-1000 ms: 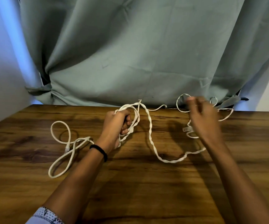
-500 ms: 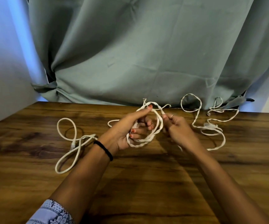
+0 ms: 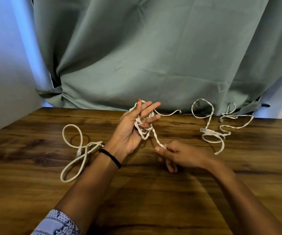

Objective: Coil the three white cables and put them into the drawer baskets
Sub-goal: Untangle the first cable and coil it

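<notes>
A white twisted cable (image 3: 157,139) is looped around the spread fingers of my left hand (image 3: 133,128), which is raised palm up above the middle of the wooden table (image 3: 137,200). My right hand (image 3: 176,155) pinches a strand of that cable just below and to the right of the coil. One end of it trails off toward the curtain. A second white cable (image 3: 79,150) lies in loose loops at the left. A third white cable (image 3: 218,129) lies tangled at the back right, a clear plug on it. No drawer basket is in view.
A grey-green curtain (image 3: 153,56) hangs along the table's far edge. A pale wall (image 3: 4,82) stands at the left. The near half of the table shows only bare wood and my forearms.
My left hand has turned palm up with its fingers spread inside the coil. My right hand has drawn down and toward me, pulling a strand taut from the coil.
</notes>
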